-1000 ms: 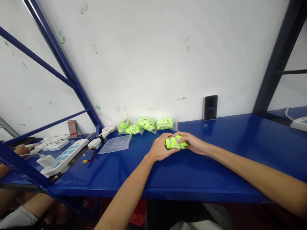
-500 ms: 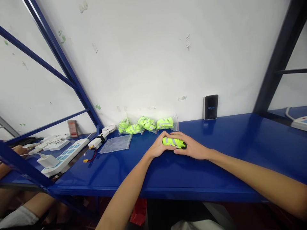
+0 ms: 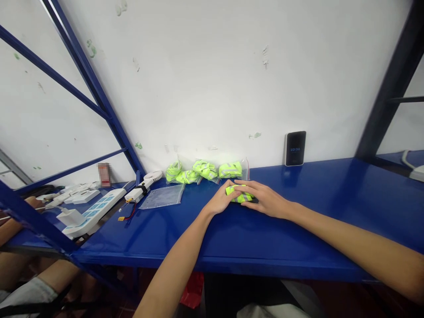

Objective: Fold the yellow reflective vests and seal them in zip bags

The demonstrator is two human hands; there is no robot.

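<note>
A rolled bundle of neon-yellow reflective straps [image 3: 239, 195], grey bands across it, lies on the blue table [image 3: 185, 236]. My left hand [image 3: 220, 197] grips its left end, with the thumb across the front. Over the right end curls my right hand [image 3: 265, 198], fingers on top and thumb low at the front. Part of the bundle is hidden under my fingers. Behind it, against the wall, several clear bags hold similar neon-yellow bundles [image 3: 230, 170]. A flat, clear zip bag [image 3: 163, 196] lies to the left of my hands.
A device with a clock display [image 3: 295, 149] leans on the wall at right. At left are a small white fan [image 3: 153, 176], a battery with leads [image 3: 134, 194] and a white power strip [image 3: 96, 214]. A blue frame post [image 3: 114, 119] divides off another person's hand [image 3: 31, 204].
My hands have shifted around the bundle: the left thumb now lies higher across it and the right fingers cover more of its top. The camera view has turned slightly left.
</note>
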